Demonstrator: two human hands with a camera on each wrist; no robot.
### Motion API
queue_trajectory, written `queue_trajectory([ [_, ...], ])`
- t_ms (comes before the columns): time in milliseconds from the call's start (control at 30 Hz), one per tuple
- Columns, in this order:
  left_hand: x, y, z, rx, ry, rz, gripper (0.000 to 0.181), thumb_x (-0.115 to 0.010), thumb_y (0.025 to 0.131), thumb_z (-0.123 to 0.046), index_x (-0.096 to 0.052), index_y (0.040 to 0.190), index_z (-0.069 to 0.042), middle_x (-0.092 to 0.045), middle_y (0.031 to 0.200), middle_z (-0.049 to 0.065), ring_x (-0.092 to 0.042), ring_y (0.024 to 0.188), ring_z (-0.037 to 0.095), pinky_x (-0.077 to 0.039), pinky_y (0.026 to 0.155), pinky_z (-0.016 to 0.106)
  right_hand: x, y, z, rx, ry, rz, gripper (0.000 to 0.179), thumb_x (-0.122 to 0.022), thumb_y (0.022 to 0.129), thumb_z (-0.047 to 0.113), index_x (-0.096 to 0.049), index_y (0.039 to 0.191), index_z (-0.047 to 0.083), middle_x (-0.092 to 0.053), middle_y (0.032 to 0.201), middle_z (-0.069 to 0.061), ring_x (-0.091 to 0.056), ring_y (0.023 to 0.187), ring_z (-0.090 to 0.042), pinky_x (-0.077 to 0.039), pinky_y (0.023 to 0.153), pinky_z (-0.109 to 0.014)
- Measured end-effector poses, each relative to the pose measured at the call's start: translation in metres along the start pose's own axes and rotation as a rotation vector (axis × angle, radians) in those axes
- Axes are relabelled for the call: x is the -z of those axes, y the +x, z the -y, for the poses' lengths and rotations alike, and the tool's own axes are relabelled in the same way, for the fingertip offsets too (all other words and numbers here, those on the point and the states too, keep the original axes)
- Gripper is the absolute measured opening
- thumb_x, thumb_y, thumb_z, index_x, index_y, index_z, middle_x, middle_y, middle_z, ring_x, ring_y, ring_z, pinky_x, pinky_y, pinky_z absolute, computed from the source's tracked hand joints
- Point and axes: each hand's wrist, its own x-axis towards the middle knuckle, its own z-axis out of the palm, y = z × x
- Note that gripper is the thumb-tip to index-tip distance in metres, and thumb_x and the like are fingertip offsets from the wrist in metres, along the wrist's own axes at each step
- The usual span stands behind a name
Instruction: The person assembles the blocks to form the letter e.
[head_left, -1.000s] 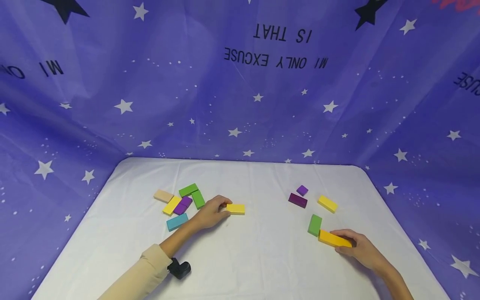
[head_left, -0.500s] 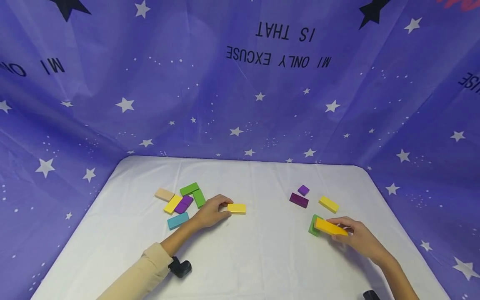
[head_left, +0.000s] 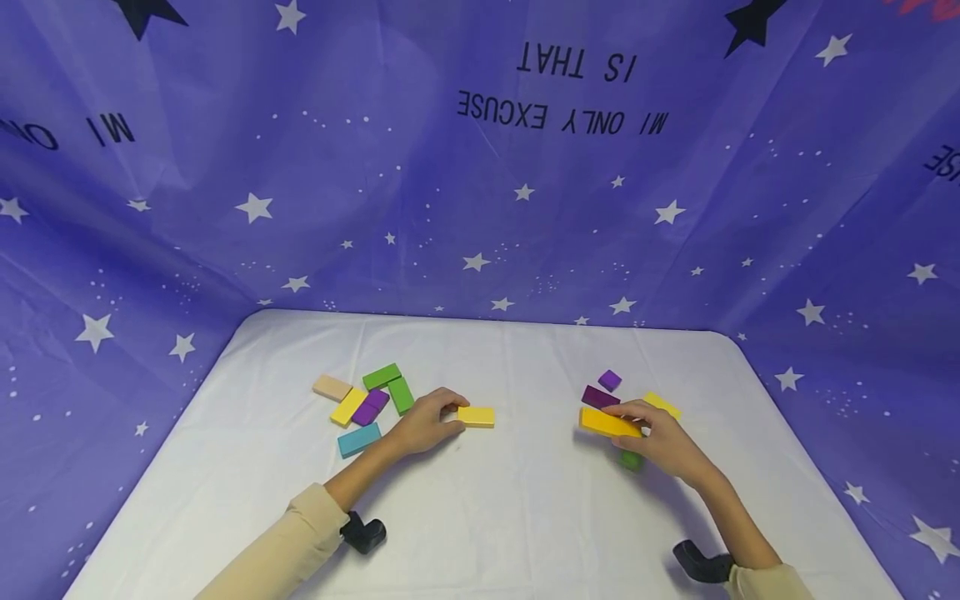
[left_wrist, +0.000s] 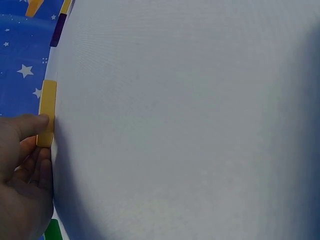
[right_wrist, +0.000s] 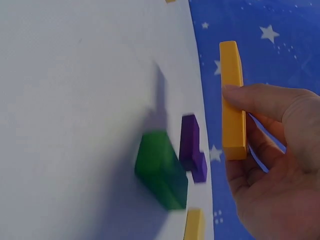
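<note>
My left hand (head_left: 430, 423) pinches the left end of a yellow block (head_left: 477, 417) that lies on the white table; the left wrist view shows the thumb on this block (left_wrist: 47, 102). Over on the right, my right hand (head_left: 664, 439) holds a longer orange-yellow block (head_left: 606, 422) between thumb and fingers. That block (right_wrist: 232, 120) is raised off the table in the right wrist view. Below it sits a green block (head_left: 632, 460), partly hidden by the hand. Just behind are a dark purple block (head_left: 601, 397), a small purple block (head_left: 610, 380) and another yellow block (head_left: 663, 405).
Left of the left hand lies a group: a tan block (head_left: 332, 387), a yellow block (head_left: 349, 407), purple blocks (head_left: 371, 407), green blocks (head_left: 382, 376) and a blue block (head_left: 359, 440). A purple star-patterned cloth (head_left: 480, 167) rises behind the table (head_left: 495, 517).
My right hand has lifted the long orange-yellow block and carried it left and away from me, over the green block towards the dark purple one. My left hand stays on its yellow block.
</note>
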Motion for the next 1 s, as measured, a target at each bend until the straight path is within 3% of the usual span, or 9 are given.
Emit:
queue_trajectory([
  [233, 0.000, -0.001, 0.000, -0.015, 0.001, 0.001, 0.028, -0.073, 0.086, -0.001, -0.067, 0.113, 0.003, -0.064, 0.107, 0.010, -0.060, 0.096, 0.023, -0.052, 0.087, 0.035, -0.024, 0.025, 0.007, 0.014, 0.010, 0.014, 0.039, -0.078, 0.087, 0.007, -0.070, 0.125, 0.009, -0.066, 0.119, -0.006, -0.060, 0.104, -0.024, -0.051, 0.093, -0.041],
  [500, 0.001, 0.000, 0.000, -0.012, -0.001, 0.006, 0.028, -0.072, 0.087, -0.001, -0.067, 0.114, 0.003, -0.064, 0.109, 0.012, -0.060, 0.099, 0.024, -0.051, 0.090, 0.037, -0.049, 0.048, 0.016, 0.074, 0.038, 0.012, 0.040, -0.078, 0.084, 0.000, -0.070, 0.123, 0.009, -0.068, 0.115, -0.002, -0.059, 0.100, -0.021, -0.049, 0.087, -0.034],
  [1000, 0.001, 0.000, -0.002, 0.003, -0.016, 0.010, 0.028, -0.072, 0.087, 0.000, -0.067, 0.114, 0.003, -0.064, 0.109, 0.011, -0.060, 0.099, 0.023, -0.051, 0.089, 0.036, -0.084, 0.070, 0.026, 0.004, 0.050, 0.078, 0.039, -0.077, 0.083, 0.000, -0.072, 0.120, 0.011, -0.067, 0.114, -0.002, -0.059, 0.109, -0.025, -0.045, 0.101, -0.048],
])
